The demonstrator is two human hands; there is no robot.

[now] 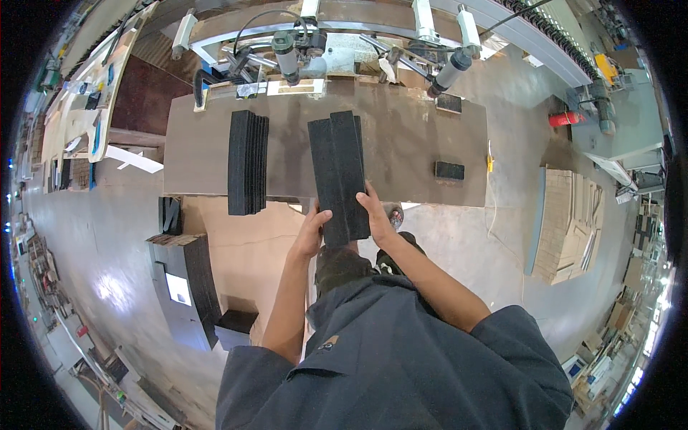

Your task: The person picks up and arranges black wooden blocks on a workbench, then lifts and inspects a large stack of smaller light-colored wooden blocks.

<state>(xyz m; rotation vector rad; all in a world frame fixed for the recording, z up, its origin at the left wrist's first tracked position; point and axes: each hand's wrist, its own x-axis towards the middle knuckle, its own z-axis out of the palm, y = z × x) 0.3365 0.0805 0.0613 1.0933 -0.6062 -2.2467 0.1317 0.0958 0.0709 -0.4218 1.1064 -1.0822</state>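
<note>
At far left, note the dark stack [179,283] below the near edge of the brown bench [197,143]; likely to catch a foot in case of a step back toward that side. Next, on the bench, observe the row of black strips [247,165], packed side by side; liable to topple or fan out if knocked by a swinging end. Check the left hand [313,228]: partly closed around the near left side of the black bundle [338,175], thumb over the upper face. Locate the bundle right of the row and apart from it, slightly slanted, far end over the bench, near end past the edge toward the body. Impossible to tell from this view whether resting on the bench or held clear. Beware of uneven ends and a visible seam: likely to slip apart if squeezed unevenly or held only near one end. Check the right hand [375,215]: partly closed against the opposite side, thumb toward the upper face, grip low like the left; prone to letting the far end dip. Farther right, keep clear of the small black block [449,170], easily pushed by a wide turn.
</note>
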